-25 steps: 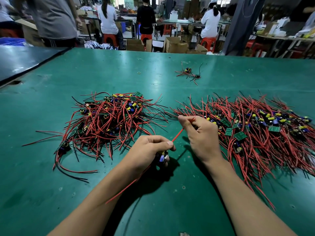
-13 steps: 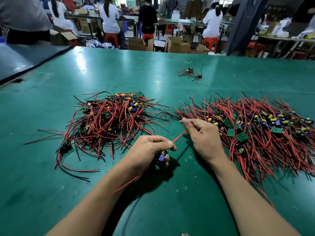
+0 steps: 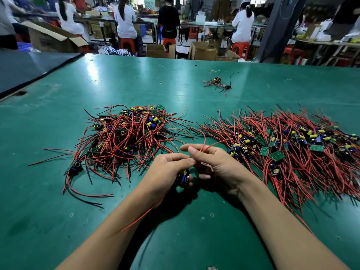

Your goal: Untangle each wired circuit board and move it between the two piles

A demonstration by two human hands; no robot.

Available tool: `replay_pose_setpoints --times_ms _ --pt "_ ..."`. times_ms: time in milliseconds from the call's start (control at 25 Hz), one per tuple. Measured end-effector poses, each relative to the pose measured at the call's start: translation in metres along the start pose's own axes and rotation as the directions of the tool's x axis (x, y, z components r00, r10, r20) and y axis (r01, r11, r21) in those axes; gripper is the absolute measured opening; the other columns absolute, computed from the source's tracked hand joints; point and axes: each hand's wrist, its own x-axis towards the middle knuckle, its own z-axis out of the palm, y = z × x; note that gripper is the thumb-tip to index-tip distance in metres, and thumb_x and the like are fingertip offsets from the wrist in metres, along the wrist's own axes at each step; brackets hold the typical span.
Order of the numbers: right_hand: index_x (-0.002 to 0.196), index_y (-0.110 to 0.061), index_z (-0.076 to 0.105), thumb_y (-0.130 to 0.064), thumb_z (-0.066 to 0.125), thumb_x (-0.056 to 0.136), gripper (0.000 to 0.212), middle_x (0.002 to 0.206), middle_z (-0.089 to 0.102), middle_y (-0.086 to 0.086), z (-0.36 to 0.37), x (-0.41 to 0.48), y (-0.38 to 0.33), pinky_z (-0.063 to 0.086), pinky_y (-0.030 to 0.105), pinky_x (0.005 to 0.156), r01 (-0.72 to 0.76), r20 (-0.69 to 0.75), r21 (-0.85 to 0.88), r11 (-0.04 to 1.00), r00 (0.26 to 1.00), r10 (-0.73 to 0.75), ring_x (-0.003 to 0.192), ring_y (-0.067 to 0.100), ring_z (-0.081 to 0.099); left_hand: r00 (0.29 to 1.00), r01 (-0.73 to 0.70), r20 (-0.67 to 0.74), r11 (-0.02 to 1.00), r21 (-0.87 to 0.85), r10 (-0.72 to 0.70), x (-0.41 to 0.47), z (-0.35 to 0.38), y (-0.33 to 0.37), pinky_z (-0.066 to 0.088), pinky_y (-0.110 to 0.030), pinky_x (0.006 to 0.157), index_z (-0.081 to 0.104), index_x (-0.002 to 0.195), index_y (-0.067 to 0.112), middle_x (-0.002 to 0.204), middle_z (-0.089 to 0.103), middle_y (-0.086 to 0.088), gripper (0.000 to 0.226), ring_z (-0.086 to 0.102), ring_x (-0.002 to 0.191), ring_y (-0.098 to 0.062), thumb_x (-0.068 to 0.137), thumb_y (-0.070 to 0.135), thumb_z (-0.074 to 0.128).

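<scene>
Your left hand (image 3: 167,172) grips a wired circuit board (image 3: 183,179) above the counter (image 3: 136,78) | your right hand (image 3: 214,162) pinches its red wire (image 3: 204,147) | board sits between tangled pile (image 3: 126,137) and sorted pile (image 3: 292,145)

txt: none legible | boards (image 3: 276,155), boxes (image 3: 202,50): no readable marks

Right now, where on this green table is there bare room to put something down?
Free: the near table left of the forearms, and the far stretch beyond the left pile. Crowded: the right pile, and the narrow gap between piles where both hands work.
</scene>
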Motion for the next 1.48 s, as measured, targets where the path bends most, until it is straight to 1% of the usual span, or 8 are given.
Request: replay_pose_setpoints --times_ms 360,560,720,920,1120,1280,1400,1480 --pt "0.080 -0.016 0.079 -0.049 0.073 0.080 0.034 0.057 0.056 -0.008 -0.005 -0.001 -0.006 0.031 0.015 0.042 0.256 -0.259 -0.443 0.860 0.881 -0.396 0.043 0.005 0.040 1.000 0.014 0.009 0.998 0.053 -0.015 0.001 -0.006 0.001 0.044 -0.023 0.048 0.075 0.070 0.009 0.070 0.056 -0.020 0.019 0.052 0.044 -0.020 0.086 0.014 0.066" --pt "0.083 -0.009 0.077 -0.038 0.062 0.098 0.035 0.052 0.055 -0.014 -0.024 0.001 -0.014 0.038 0.011 0.049 0.172 -0.357 -0.694 0.699 0.761 -0.542 0.046 -0.003 0.046 1.000 -0.008 0.019 0.997 0.083 0.007 0.002 -0.001 -0.001 0.043 -0.022 0.046 0.075 0.068 0.010 0.057 0.056 -0.013 0.022 0.051 0.043 -0.020 0.088 0.013 0.065" --pt "0.082 -0.006 0.068 -0.041 0.043 0.107 0.050 0.056 0.037 -0.003 -0.018 0.006 -0.014 0.023 0.019 0.038 0.115 -0.515 -0.234 0.965 0.828 -0.224 0.035 0.008 0.029 0.999 -0.048 0.033 0.985 0.165 0.043 -0.002 0.002 -0.001 0.043 -0.020 0.048 0.075 0.069 0.009 0.054 0.056 -0.012 0.021 0.052 0.043 -0.020 0.088 0.011 0.066" --pt "0.101 -0.005 0.067 -0.054 0.059 0.089 0.051 0.059 0.042 -0.005 -0.011 0.002 -0.018 0.032 0.019 0.037 0.074 -0.379 0.134 0.988 0.925 -0.017 0.040 0.006 0.035 0.995 -0.036 -0.094 0.996 0.078 0.043 -0.001 0.006 -0.003 0.050 -0.023 0.049 0.072 0.087 0.002 0.062 0.063 -0.010 0.018 0.060 0.051 -0.020 0.093 0.016 0.063" --pt "0.104 -0.018 0.069 -0.050 0.082 0.072 0.047 0.075 0.057 -0.002 0.006 -0.004 -0.008 0.039 0.019 0.045 0.038 -0.297 -0.246 0.969 0.948 -0.112 0.048 0.006 0.047 0.988 -0.017 -0.153 0.990 -0.139 -0.004 0.007 0.006 0.001 0.059 -0.032 0.062 0.067 0.097 0.007 0.087 0.074 -0.015 0.025 0.069 0.067 -0.021 0.100 0.025 0.052" --pt "0.104 -0.023 0.067 -0.025 0.084 0.080 0.029 0.076 0.056 -0.009 0.012 -0.004 0.002 0.044 0.017 0.053 0.099 -0.259 -0.649 0.754 0.904 -0.341 0.052 -0.001 0.047 0.992 0.007 -0.120 0.979 -0.206 -0.032 0.007 0.003 0.000 0.058 -0.037 0.079 0.067 0.106 0.009 0.099 0.074 -0.019 0.030 0.071 0.084 -0.025 0.102 0.029 0.045" --pt "0.103 -0.021 0.068 -0.019 0.081 0.081 0.025 0.080 0.058 -0.006 0.015 -0.003 0.010 0.056 0.033 0.067 0.133 -0.264 -0.699 0.703 0.866 -0.426 0.060 0.006 0.050 0.993 0.022 -0.107 0.986 -0.165 -0.040 0.007 0.002 -0.002 0.055 -0.039 0.087 0.065 0.115 0.009 0.105 0.073 -0.019 0.033 0.069 0.090 -0.026 0.103 0.029 0.043" --pt "0.101 -0.023 0.070 -0.020 0.079 0.083 0.020 0.082 0.061 -0.007 0.014 -0.001 0.014 0.053 0.026 0.069 0.148 -0.263 -0.764 0.628 0.817 -0.513 0.061 0.004 0.051 0.993 0.026 -0.108 0.987 -0.158 -0.043 0.006 0.002 -0.004 0.056 -0.039 0.084 0.063 0.117 0.009 0.106 0.073 -0.017 0.031 0.069 0.091 -0.025 0.103 0.027 0.043"
